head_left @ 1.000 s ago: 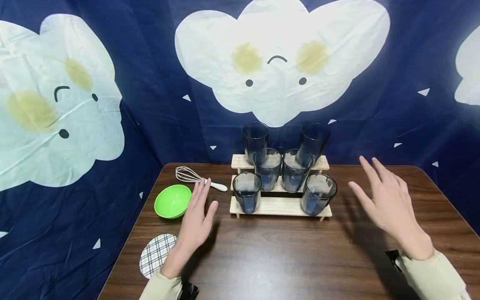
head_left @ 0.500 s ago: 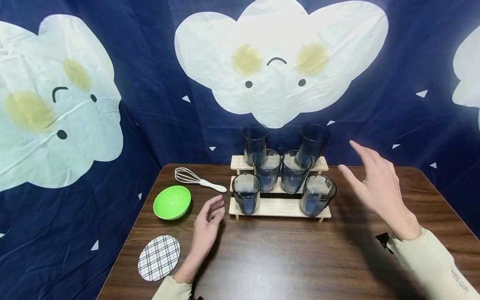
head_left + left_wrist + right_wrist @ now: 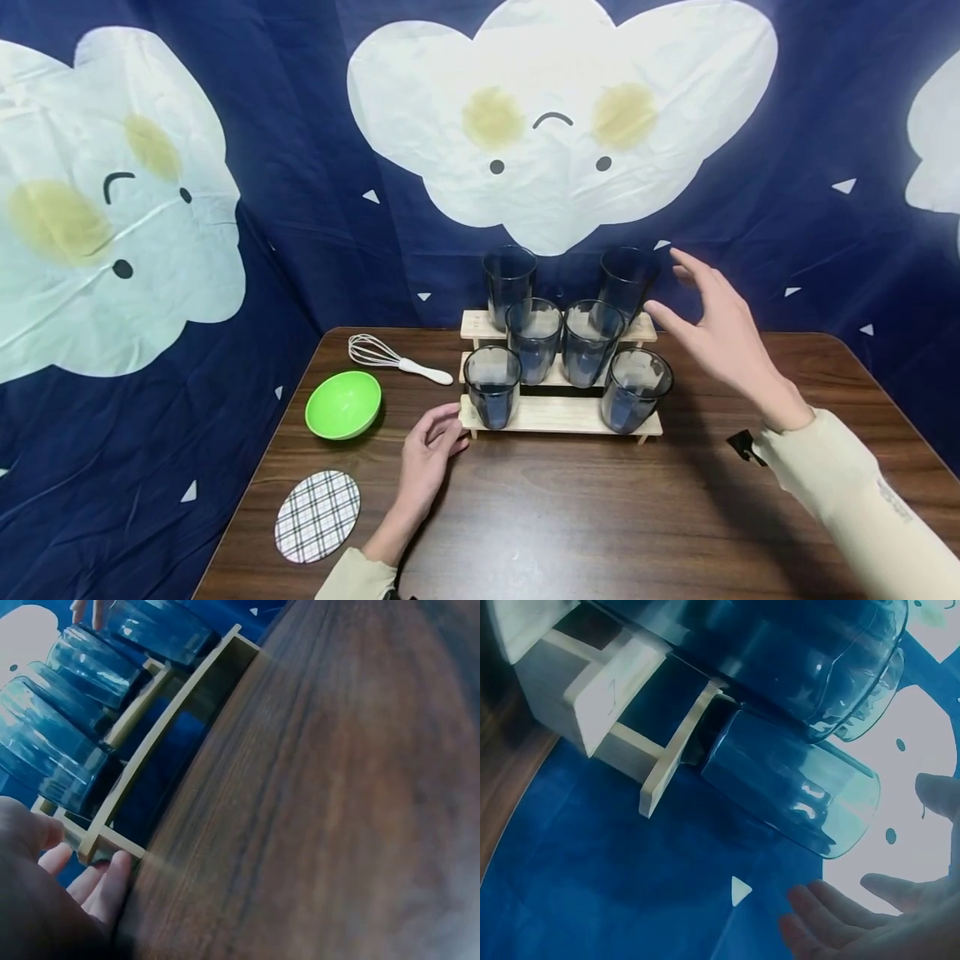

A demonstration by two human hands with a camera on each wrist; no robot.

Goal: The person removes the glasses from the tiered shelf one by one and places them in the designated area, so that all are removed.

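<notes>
Pale wood formed the three-tier rack (image 3: 562,412), which stood at the centre of the head view on the brown tabletop (image 3: 570,517). Six blue-tinted drinking glasses (image 3: 534,342) stood upright on it, two per tier. The left hand (image 3: 429,454) was positioned at the rack's lower left end. In the left wrist view, its bent fingers (image 3: 116,876) lay around the end of the lowest tier; whether this grip was closed on the wood could not be told. The right hand (image 3: 722,325) was raised at right of centre, its grip open, thumb and fingers apart, beside the rear right glass (image 3: 622,283). The right wrist view showed a gap between hand and glass. At left of the frame lay a green bowl (image 3: 343,406), a white whisk (image 3: 412,367) above it and a round plaid mat (image 3: 318,517) below.
</notes>
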